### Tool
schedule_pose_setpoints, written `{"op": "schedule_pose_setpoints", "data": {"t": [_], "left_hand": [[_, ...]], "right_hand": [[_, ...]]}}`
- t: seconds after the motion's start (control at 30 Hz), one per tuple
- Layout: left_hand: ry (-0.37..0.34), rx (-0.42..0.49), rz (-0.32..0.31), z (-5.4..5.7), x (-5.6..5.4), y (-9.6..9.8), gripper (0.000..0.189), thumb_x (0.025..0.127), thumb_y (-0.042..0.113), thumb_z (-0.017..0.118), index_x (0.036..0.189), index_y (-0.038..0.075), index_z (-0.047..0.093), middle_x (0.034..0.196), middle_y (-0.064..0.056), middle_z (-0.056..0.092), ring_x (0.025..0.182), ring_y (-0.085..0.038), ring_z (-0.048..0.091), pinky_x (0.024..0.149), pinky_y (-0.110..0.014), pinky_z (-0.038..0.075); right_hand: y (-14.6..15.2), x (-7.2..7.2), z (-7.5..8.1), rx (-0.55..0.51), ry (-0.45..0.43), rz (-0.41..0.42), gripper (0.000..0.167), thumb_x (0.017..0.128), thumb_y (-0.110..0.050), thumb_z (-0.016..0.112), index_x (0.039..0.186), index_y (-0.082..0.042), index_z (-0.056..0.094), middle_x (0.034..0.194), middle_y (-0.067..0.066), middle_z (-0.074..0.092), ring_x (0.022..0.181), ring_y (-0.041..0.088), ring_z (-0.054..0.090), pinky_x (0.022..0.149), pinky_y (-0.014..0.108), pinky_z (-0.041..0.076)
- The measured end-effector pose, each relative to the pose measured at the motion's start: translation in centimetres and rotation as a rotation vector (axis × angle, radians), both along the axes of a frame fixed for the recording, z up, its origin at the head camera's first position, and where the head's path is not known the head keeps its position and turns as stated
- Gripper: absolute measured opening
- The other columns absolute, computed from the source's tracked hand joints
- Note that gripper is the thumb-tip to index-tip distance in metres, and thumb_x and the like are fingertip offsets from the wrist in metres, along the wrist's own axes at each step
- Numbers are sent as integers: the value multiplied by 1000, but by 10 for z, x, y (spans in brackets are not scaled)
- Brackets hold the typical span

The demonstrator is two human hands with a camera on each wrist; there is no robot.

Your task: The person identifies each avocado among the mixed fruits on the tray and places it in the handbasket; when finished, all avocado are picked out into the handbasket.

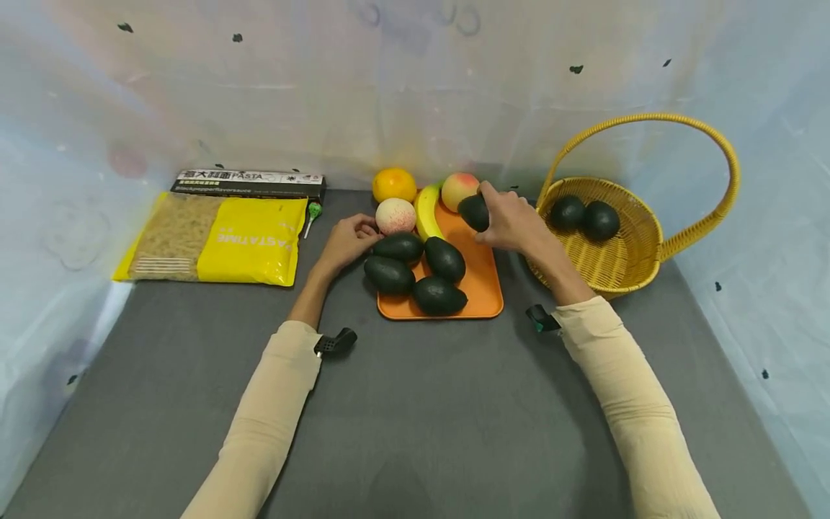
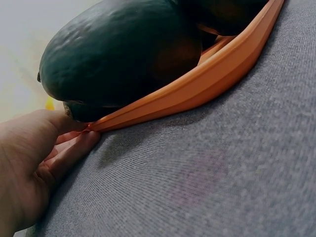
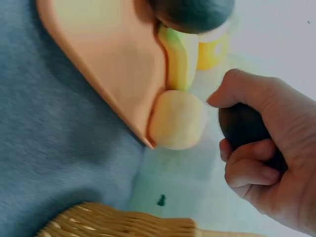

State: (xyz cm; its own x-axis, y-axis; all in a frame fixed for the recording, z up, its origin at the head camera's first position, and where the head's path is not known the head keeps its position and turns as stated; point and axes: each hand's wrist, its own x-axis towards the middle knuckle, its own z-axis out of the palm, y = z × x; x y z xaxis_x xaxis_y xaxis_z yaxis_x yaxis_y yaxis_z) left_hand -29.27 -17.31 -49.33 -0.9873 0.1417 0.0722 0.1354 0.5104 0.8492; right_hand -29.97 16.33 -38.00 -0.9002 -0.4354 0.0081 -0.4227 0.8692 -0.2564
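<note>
My right hand [image 1: 512, 220] grips a dark green avocado [image 3: 242, 126], held up over the right side of the orange tray [image 1: 486, 295]. At the tray's left edge, my left hand [image 2: 34, 158] pinches the rim [image 2: 148, 106] between thumb and fingers. Several avocados [image 1: 439, 296] lie together on the near part of the tray. Behind them are a pale pink peach [image 1: 395, 216], a banana [image 1: 426, 210], an orange [image 1: 394, 185] and a red-yellow peach [image 1: 460, 191]. Two more avocados [image 1: 600, 220] lie inside the yellow wicker basket [image 1: 622, 270] on the right.
On the left lies a yellow pasta bag [image 1: 253, 245], with a black-and-white pasta box [image 1: 253, 185] behind it. A green lollipop [image 1: 314, 211] lies beside the bag. The basket's tall handle [image 1: 729, 169] arches up at the right. Pale sheeting [image 1: 415, 86] hangs behind the grey table [image 1: 428, 404].
</note>
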Motion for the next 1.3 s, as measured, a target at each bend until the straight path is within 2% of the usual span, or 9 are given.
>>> {"op": "schedule_pose_setpoints", "data": {"t": [0.1, 0.2, 0.33, 0.47, 0.57, 0.9, 1.1, 1.3], "left_hand": [[-9, -9, -10, -2, 0, 2, 42, 97, 22, 69, 134, 0, 64, 110, -21, 74, 82, -12, 67, 77, -22, 49], [-8, 5, -9, -4, 0, 3, 42, 97, 22, 69, 133, 0, 65, 110, -21, 74, 81, -11, 66, 77, -22, 49], [-6, 14, -5, -2, 0, 5, 40, 97, 22, 70, 131, 1, 66, 109, -20, 74, 80, -8, 64, 77, -21, 49], [-6, 19, -2, 1, -2, 6, 41, 97, 22, 70, 132, 0, 65, 109, -21, 74, 80, -8, 64, 75, -20, 48], [-2, 22, -2, 1, -3, 6, 43, 97, 22, 71, 132, -1, 65, 109, -22, 73, 80, -9, 64, 74, -19, 48], [-20, 14, -2, 0, 1, 6, 42, 98, 24, 71, 132, 0, 65, 110, -21, 73, 83, -13, 66, 76, -22, 49], [-11, 2, 2, -1, 1, 3, 42, 98, 23, 71, 132, 0, 65, 109, -21, 73, 80, -9, 65, 76, -20, 49], [1, 1, 7, 1, 1, 1, 41, 97, 23, 71, 130, 0, 66, 108, -21, 74, 78, -8, 64, 75, -19, 48]], "right_hand": [[4, 4, 9, -57, 44, -30, 74, 83, -27, 81, 142, -7, 41, 98, 23, 70, 81, 43, 69, 73, 52, 57], [8, 8, 21, -108, 115, -24, 68, 81, -22, 80, 134, -6, 43, 86, 21, 68, 72, 40, 68, 67, 48, 55], [13, 12, 37, -147, 186, -9, 64, 79, -20, 81, 130, -7, 44, 84, 19, 67, 68, 37, 67, 64, 44, 52], [16, 14, 47, -160, 190, -18, 63, 80, -23, 81, 130, -8, 45, 86, 17, 67, 67, 35, 66, 62, 41, 50], [18, 15, 48, -169, 187, -23, 65, 81, -24, 82, 131, -7, 44, 88, 17, 67, 68, 35, 66, 64, 42, 51], [21, 20, 39, -254, 234, -36, 65, 82, -31, 81, 129, -4, 44, 89, 22, 69, 71, 36, 69, 65, 43, 53], [21, 21, 41, -280, 272, -67, 67, 82, -30, 81, 133, -2, 47, 100, 26, 71, 79, 40, 71, 71, 49, 57], [20, 23, 45, -316, 242, -69, 68, 84, -30, 82, 133, 2, 48, 114, 25, 67, 90, 38, 67, 78, 49, 55]]}}
